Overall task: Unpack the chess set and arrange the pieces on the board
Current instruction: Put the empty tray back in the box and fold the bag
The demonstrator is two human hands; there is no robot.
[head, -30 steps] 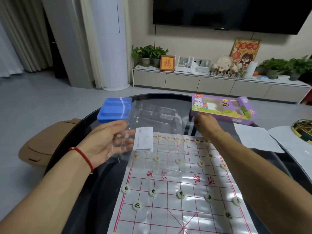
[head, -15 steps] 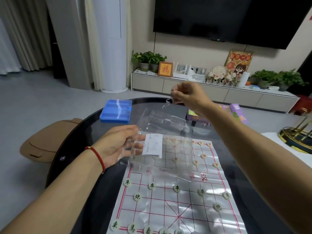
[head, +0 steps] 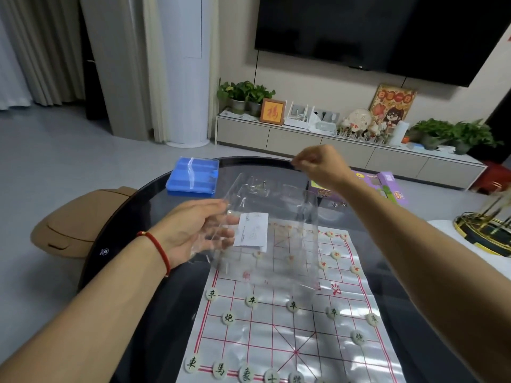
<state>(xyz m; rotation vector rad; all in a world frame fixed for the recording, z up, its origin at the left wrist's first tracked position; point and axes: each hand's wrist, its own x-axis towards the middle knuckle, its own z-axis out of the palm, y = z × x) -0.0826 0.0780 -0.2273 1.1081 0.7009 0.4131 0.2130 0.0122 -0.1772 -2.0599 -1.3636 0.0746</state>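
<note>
On the dark glass counter (head: 171, 313) lies the board (head: 293, 335), its pieces (head: 252, 301) already placed. Above it, the left hand (head: 193, 230) holds a clear plastic bag (head: 276, 233) — the right hand (head: 318, 167) pinches its top. Only packaging seems left.

White board (head: 298, 338) with red grid lines, cream pieces (head: 252, 301) with dark characters, blue box (head: 193, 176), purple carton (head: 387, 186)

Single head-worn wide-angle view, looking forward and down from close above the round dark glass bench (head: 154, 205); far wall with the black wall-mounted television (head: 373, 29) fills the upper frame.
</note>
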